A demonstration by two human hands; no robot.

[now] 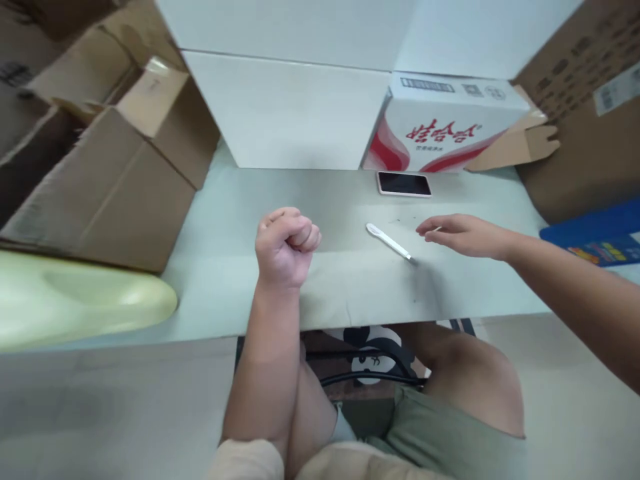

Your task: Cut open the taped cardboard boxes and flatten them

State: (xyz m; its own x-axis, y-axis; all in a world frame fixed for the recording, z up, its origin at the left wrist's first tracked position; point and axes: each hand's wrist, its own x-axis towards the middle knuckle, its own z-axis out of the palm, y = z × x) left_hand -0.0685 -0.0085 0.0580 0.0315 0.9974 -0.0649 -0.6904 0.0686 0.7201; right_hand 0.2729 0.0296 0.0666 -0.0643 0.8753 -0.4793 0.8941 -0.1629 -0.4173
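Note:
My left hand (289, 245) is closed in a tight fist above the table, thumb folded over the curled fingers. Nothing sticks out of it. Over the right part of the table, my right hand (461, 235) reaches leftward with fingers stretched and slightly bent, holding nothing that I can see. A slim white tool (389, 241) with a dark tip lies slantwise on the table between the two hands, nearer to the right one and apart from it. Farther back, a phone (404, 184) with a dark screen and a pale pink edge lies flat.
White boxes (300, 110) line the back of the pale table (225, 227), beside a white-and-red printed carton (440, 127). Brown cardboard boxes (110, 180) stand at left, with a pale green rounded object (100, 300) before them. Another brown carton (585, 147) and a blue package (600, 233) are at right.

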